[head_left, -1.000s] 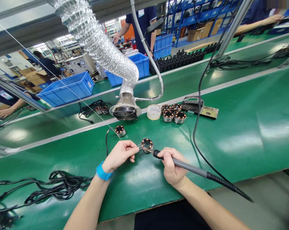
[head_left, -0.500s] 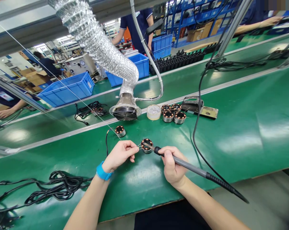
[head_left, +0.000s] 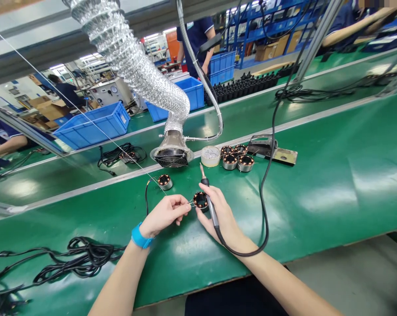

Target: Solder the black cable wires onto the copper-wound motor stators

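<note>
A copper-wound ring (head_left: 200, 200) stands on the green bench in front of me. My left hand (head_left: 168, 213), with a blue wristband, pinches a thin wire between thumb and fingertips at the ring's left side. That wire runs up to the upper left. My right hand (head_left: 220, 213) holds a soldering iron (head_left: 213, 210), its tip pointing up and away from the ring. The thumb and fingers of that hand are around the ring's right side. Another wound ring (head_left: 164, 181) with coloured leads sits behind my left hand.
Several wound rings (head_left: 245, 163) stand beside a round white tub (head_left: 211, 156) and an iron stand (head_left: 286, 155). A fume hood (head_left: 172, 149) hangs above the bench. Coiled black cables (head_left: 80, 259) lie at left. People stand or sit beyond the bench.
The soldering iron has swung from pointing left onto the ring to pointing up and away. My right hand has moved left and its fingers have come to the ring.
</note>
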`<state>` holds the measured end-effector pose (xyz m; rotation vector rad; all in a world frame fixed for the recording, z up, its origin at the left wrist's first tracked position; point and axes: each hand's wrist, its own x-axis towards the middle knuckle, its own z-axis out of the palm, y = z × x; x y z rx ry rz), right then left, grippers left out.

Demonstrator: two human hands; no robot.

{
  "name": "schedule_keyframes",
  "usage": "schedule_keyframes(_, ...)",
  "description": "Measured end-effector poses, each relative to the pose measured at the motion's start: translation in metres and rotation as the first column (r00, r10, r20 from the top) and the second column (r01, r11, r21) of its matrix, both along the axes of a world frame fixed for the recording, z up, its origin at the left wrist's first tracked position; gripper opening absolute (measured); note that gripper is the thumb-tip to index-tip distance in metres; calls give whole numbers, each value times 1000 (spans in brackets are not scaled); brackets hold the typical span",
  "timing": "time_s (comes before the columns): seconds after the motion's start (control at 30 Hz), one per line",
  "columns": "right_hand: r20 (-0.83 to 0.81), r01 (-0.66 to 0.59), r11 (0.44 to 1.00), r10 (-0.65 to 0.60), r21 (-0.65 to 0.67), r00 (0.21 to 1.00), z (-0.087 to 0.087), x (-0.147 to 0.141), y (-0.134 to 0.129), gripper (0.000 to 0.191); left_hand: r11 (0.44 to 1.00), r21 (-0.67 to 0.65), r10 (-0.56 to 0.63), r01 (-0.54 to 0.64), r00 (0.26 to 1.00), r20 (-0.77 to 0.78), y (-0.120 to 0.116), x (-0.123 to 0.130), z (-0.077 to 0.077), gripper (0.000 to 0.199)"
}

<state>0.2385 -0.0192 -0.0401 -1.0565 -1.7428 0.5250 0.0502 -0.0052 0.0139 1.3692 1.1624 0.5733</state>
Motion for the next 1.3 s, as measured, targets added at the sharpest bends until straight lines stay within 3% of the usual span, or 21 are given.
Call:
schedule_keyframes(0.13,27,-44,999,44,-7,999,-6,1,4,61,1000,-17,-5,5,1000,6,2,-5,-2,34)
schedule_keyframes(0.43,16,-46,999,46,1,999,-4,3,6,58,979,2,202,-202,979,7,3,7,-2,37)
schedule_keyframes(0.6,5,-52,999,52,2,999,-6,4,6,57,979,60,193,-192,981,-1,1,13,-5,39)
schedule_keyframes(0.8,5,-50,999,50,15,999,-7,5,7,56,985,-28,169,-168,982,88,6,4,-9,42)
schedule_keyframes(1.07,-1,-57,998,58,12,998,-7,5,10,50,942,30,329,-334,938,110,10,9,-18,42)
schedule_keyframes(1.3,-4,-65,997,65,43,998,-7,6,13,51,944,-8,328,-331,932,156,12,7,-22,41)
